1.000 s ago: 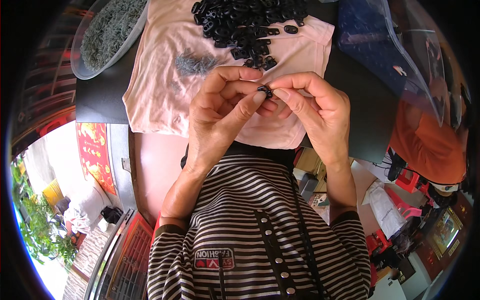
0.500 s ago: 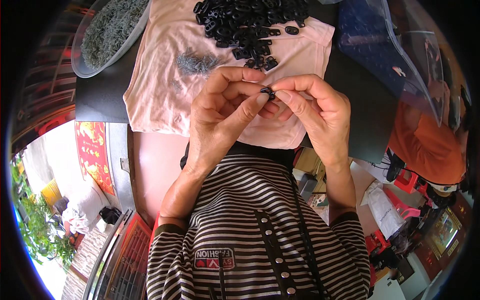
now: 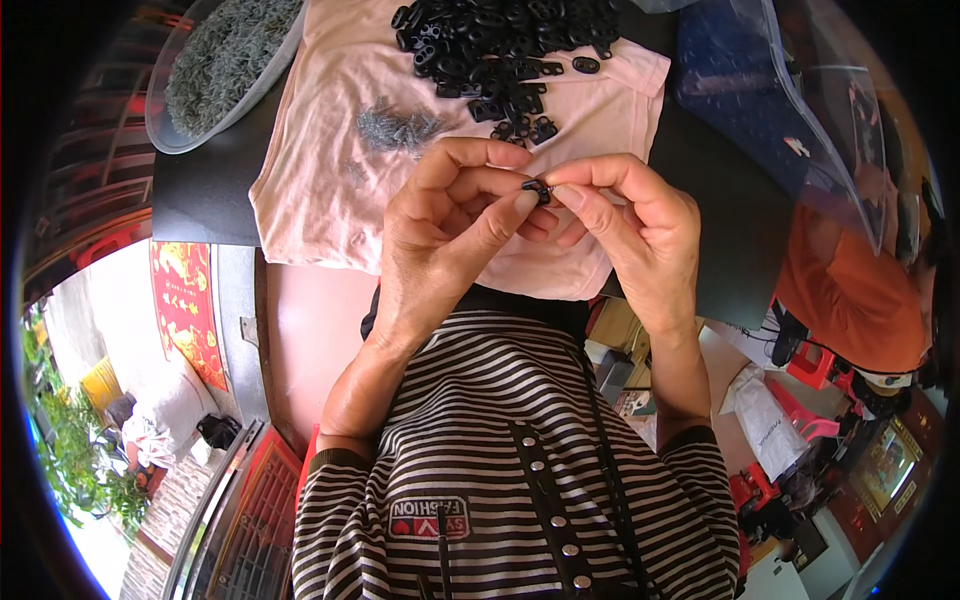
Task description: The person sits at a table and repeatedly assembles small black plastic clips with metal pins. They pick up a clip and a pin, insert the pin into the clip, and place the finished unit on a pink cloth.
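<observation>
Over the pink cloth (image 3: 320, 200), my left hand (image 3: 435, 235) pinches a small black plastic cord lock (image 3: 537, 190) between thumb and forefinger, its other fingers curled behind. My right hand (image 3: 645, 235) meets it from the right, thumb and forefinger closed on a tiny thin metal piece, seemingly a spring, at the cord lock's edge. Fingertips hide most of it. Just beyond my left hand lies a loose heap of small grey metal springs (image 3: 398, 128). Farther off is a large pile of black cord lock parts (image 3: 500, 45), several of them strewn toward my hands.
A clear plastic tub (image 3: 160, 138) full of grey springs stands at the far left of the dark table (image 3: 205, 190). To the right is a transparent container (image 3: 835, 150) with something blue beside it. A person in an orange top (image 3: 855, 295) is at the right.
Both hands stay together around the cord lock, which is tilted slightly differently between the fingertips. The whole view has shifted a little.
</observation>
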Available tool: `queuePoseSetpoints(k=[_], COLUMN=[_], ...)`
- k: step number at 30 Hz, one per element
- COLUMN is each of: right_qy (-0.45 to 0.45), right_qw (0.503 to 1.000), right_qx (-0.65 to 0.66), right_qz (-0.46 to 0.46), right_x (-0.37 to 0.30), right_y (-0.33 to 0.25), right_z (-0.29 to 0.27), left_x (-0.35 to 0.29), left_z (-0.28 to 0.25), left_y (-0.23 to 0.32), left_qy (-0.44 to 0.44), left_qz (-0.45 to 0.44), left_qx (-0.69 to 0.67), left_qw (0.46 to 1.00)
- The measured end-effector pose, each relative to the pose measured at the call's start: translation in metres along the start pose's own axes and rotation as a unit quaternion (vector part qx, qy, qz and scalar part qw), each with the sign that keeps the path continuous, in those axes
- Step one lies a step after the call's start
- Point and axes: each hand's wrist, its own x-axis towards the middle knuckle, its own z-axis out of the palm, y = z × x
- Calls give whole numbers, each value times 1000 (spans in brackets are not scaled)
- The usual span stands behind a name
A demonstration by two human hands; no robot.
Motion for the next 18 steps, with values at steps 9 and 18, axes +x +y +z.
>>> queuePoseSetpoints(k=[9, 18], right_qy=[4, 1], right_qw=[1000, 1000], right_qx=[6, -17], right_qz=[7, -23], right_x=[1, 2], right_y=[0, 5], right_z=[1, 2], left_x=[0, 0], left_z=[-1, -3], left_y=[1, 1], left_qy=[2, 0], left_qz=[-7, 0], left_qx=[8, 15], left_qw=[1000, 1000])
